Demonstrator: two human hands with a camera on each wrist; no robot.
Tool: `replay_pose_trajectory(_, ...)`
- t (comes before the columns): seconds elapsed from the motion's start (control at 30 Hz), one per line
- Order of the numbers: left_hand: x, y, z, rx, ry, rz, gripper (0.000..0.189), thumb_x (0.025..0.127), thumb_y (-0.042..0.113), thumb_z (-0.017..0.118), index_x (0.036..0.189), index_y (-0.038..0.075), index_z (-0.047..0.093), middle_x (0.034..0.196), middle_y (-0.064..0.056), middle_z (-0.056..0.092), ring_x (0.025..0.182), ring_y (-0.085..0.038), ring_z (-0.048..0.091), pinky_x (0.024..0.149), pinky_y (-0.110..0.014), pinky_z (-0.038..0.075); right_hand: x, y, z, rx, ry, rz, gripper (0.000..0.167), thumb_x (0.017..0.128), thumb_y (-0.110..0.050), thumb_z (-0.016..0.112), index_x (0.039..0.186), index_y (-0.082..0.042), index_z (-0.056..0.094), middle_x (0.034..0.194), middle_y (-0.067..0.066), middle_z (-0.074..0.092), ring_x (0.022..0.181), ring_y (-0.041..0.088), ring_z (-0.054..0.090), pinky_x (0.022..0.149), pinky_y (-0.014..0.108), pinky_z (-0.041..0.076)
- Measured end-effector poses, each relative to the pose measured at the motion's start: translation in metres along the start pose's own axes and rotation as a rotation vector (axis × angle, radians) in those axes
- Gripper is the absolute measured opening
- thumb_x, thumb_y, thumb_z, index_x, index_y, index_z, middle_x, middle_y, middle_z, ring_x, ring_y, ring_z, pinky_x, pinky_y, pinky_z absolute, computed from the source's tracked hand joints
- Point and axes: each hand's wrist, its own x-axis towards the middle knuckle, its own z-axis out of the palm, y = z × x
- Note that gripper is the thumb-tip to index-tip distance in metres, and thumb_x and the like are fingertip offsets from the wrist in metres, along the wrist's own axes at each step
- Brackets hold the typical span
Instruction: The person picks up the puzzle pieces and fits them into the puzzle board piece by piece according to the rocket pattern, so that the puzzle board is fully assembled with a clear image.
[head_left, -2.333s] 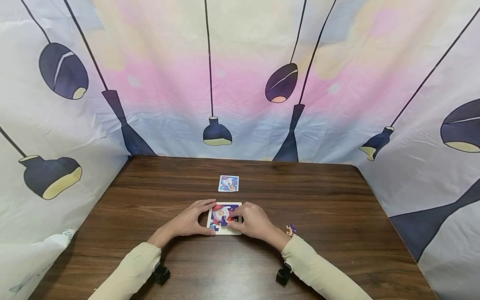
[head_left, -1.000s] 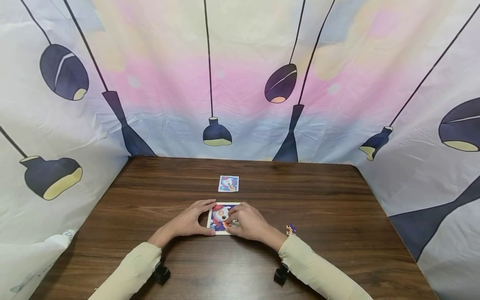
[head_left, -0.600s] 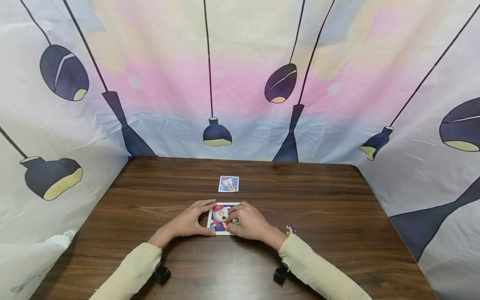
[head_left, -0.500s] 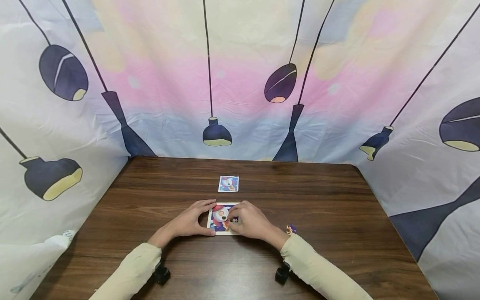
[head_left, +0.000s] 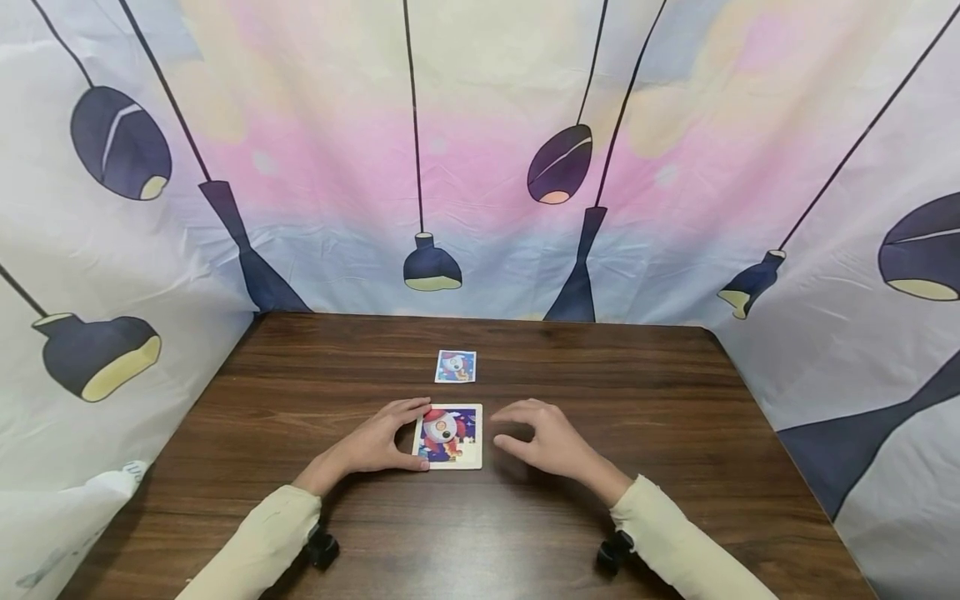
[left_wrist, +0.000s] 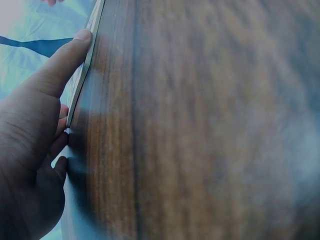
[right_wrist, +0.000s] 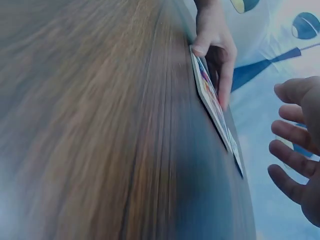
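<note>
A square jigsaw puzzle (head_left: 447, 433) with a pale border lies flat on the table, showing a red, white and purple cartoon picture. Its lower right part is bare and cream-coloured. My left hand (head_left: 378, 437) holds the puzzle by its left side, index finger at the upper left corner and thumb at the lower left. In the left wrist view, the thumb (left_wrist: 75, 50) lies against the board's edge. My right hand (head_left: 551, 439) hovers just right of the puzzle, thumb and fingers apart. Nothing shows between its spread fingers in the right wrist view.
Behind the puzzle lies a small picture card (head_left: 456, 367) with a similar image. A dark wooden table (head_left: 337, 367) carries everything. A fabric backdrop (head_left: 495, 167) printed with lamps encloses its back and sides.
My right hand has let go at the puzzle's right half and moved right, fingers spreading. Its wrist now covers the spot where small loose pieces lay. My left hand has kept its hold.
</note>
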Motion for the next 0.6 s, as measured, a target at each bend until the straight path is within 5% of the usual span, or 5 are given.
replay_pose_trajectory(0.33,-0.001,0.000,0.000,0.002,-0.002,-0.004,0.105,0.076,0.066,0.081,0.156,0.009,0.043,0.163,-0.008,0.036,0.150,-0.034,0.031,0.115,-0.059,0.034,-0.034,0.020,-0.030,-0.051,0.091,-0.013,0.034,0.090,-0.033,0.080,0.117,-0.014,0.078,0.117,-0.008,0.073,0.111,0.014,0.067,0.092,0.044,0.055)
replay_pose_trajectory(0.6,0.000,0.000,0.000,0.002,0.001,-0.006,0.105,0.076,0.067,0.080,0.156,0.010,0.044,0.163,-0.008,0.037,0.150,-0.033,0.031,0.115,-0.059,0.034,-0.061,0.035,-0.048,-0.091,0.067,0.057,0.036,0.090,-0.036,0.080,0.119,-0.016,0.077,0.118,-0.010,0.072,0.113,0.014,0.066,0.091,0.045,0.056)
